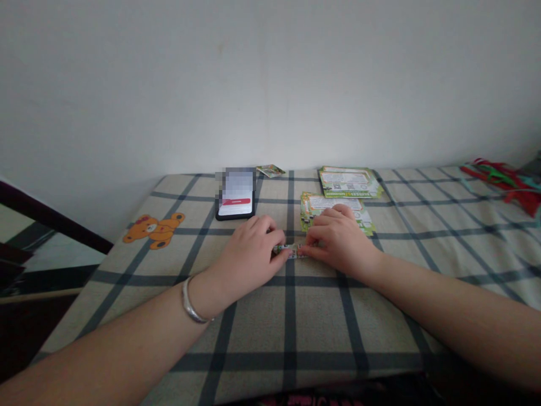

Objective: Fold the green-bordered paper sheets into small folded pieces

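Observation:
My left hand (250,248) and my right hand (338,239) meet at the middle of a table covered with a checked cloth (296,316). Both have their fingers curled and pinched on a small narrow folded strip of printed paper (291,251) lying on the cloth between them. A silver bangle (191,304) circles my left wrist. Just behind my right hand lies a stack of green and orange printed cards (325,206), partly hidden by my fingers.
A second card stack (349,181) lies further back. A phone (236,194) with its screen lit rests behind my left hand, a single small card (270,170) near the wall. Red and green strips (507,180) lie at the far right. A bear print (154,228) marks the cloth's left side.

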### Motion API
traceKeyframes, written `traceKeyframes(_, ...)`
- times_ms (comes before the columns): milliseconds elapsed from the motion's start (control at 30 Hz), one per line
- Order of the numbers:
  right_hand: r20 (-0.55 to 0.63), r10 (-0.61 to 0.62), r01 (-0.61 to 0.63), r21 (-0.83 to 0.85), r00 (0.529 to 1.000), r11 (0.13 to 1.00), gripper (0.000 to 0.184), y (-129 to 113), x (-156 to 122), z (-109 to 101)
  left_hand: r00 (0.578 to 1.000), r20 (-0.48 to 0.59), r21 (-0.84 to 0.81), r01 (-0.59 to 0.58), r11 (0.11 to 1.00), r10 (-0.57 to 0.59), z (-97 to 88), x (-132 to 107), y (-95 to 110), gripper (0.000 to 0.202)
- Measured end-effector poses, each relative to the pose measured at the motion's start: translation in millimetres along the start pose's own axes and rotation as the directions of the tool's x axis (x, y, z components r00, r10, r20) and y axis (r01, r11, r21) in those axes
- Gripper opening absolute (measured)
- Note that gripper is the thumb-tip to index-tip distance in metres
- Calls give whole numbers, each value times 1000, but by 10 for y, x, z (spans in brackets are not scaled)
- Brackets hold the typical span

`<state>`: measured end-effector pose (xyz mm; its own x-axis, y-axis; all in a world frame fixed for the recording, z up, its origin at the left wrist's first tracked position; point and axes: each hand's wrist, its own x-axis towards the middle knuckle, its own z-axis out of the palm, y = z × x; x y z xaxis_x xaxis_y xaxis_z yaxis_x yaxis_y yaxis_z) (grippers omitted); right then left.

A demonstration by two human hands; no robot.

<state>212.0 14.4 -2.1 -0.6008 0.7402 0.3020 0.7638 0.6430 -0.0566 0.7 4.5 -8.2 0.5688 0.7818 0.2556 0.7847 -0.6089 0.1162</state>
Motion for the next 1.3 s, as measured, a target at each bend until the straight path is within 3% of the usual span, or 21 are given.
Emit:
traceKeyframes(233,-3,18,-17,94,1000,995,23,32,16,22,1000,6,48,-21,999,20,-15,20,11,23)
traceKeyframes(533,6,-86,84,136,996,987,22,62,10,35,998,-55,-7,-6,1000,5,24,-18,11,21)
traceKeyframes(700,3,-164,158,257,986,953,11,132,-15,-7,994,-51,-8,-93,996,93,12,-15,69,8)
traceKeyframes(833,13,-300,291,214,954,932,13,131,-27,-77,973,-72,44,-217,975,220,-20,-11,69,10)
traceKeyframes(967,24,-410,408,59,912,911,18,104,-43,-144,938,19,116,-347,931,347,-79,-38,69,12)
traceKeyframes(1100,80,-449,444,70,890,893,22,89,-77,-167,939,116,91,-335,938,325,-143,-69,62,13)
traceKeyframes(1300,99,-453,449,61,886,892,22,75,-107,-168,925,143,60,-363,930,352,-162,-80,-34,23)
